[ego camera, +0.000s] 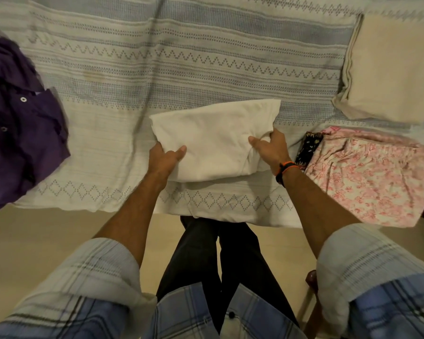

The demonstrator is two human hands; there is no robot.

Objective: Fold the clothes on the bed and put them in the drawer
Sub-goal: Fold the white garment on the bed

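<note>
While both hands sit on it, the folded white garment lies pretty much dead center on the bed, close to the near edge. So counting it up: 1 white garment, 1 purple shirt, 1 pink floral garment, 1 dark patterned piece and 1 cream pillow.

The left hand grips the white garment's left near corner, thumb on top and the fingers tucked under the edge. The right hand pinches the bunched fabric at its right side, thumb lying on top. There's an orange and black band on that wrist.

The white garment is soft, plain cotton-looking cloth, folded into a rough rectangle with rounded, puffy edges. Its long axis runs left to right along the bed edge, tilted a bit so the right end sits further from the person.

The purple shirt is far left of the white garment, crumpled, with small buttons showing, hanging partly over the bed edge. The pink floral garment is to the right of it, folded flat, and the dark patterned piece peeks out from under its left side. The pillow is behind that pair. The bedspread is woven, with grey-blue bands plus zigzag and diamond rows.
</note>
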